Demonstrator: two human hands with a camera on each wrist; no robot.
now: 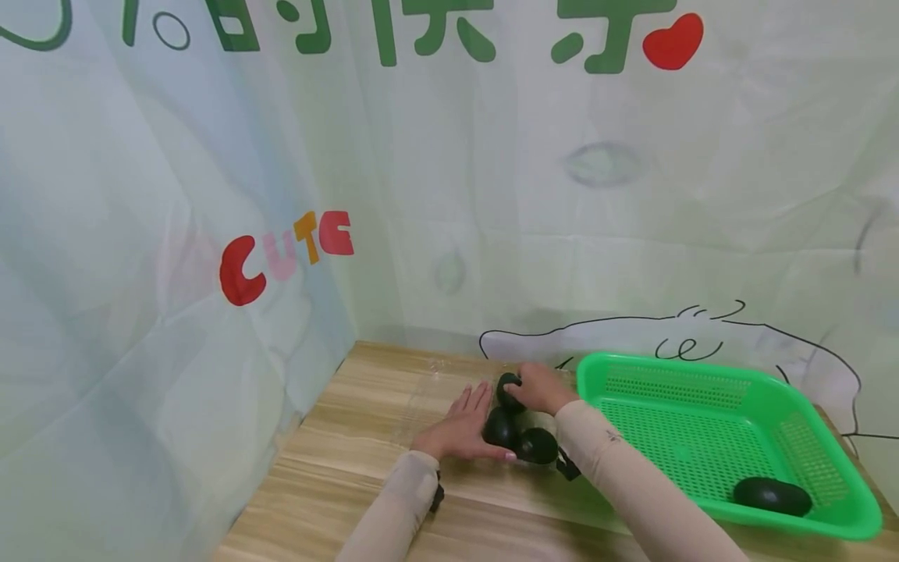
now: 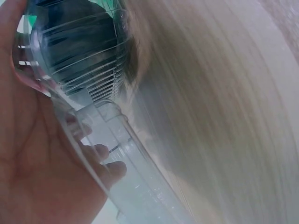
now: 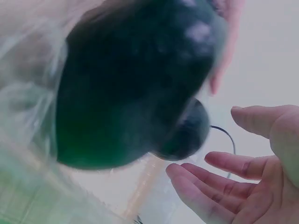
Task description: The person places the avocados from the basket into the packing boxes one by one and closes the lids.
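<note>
Three dark green avocados stand close together in a clear plastic clamshell box (image 2: 110, 109): a back one (image 1: 509, 393), a middle one (image 1: 500, 428) and a front one (image 1: 538, 446). My left hand (image 1: 460, 433) rests along the box's left side with fingers stretched over the hinge and thumb across the front. Its fingertips (image 2: 114, 170) show through the plastic in the left wrist view. At the back avocado is my right hand (image 1: 544, 388). The right wrist view has its fingers (image 3: 224, 184) spread beside an avocado (image 3: 184, 135), with a larger one nearer the camera.
A green plastic basket (image 1: 674, 445) stands to the right on the wooden table (image 1: 337, 460), with one more dark avocado (image 1: 772, 496) in its near right corner. The clear lid (image 1: 428, 406) lies folded back to the left. Printed cloth hangs behind and at the left.
</note>
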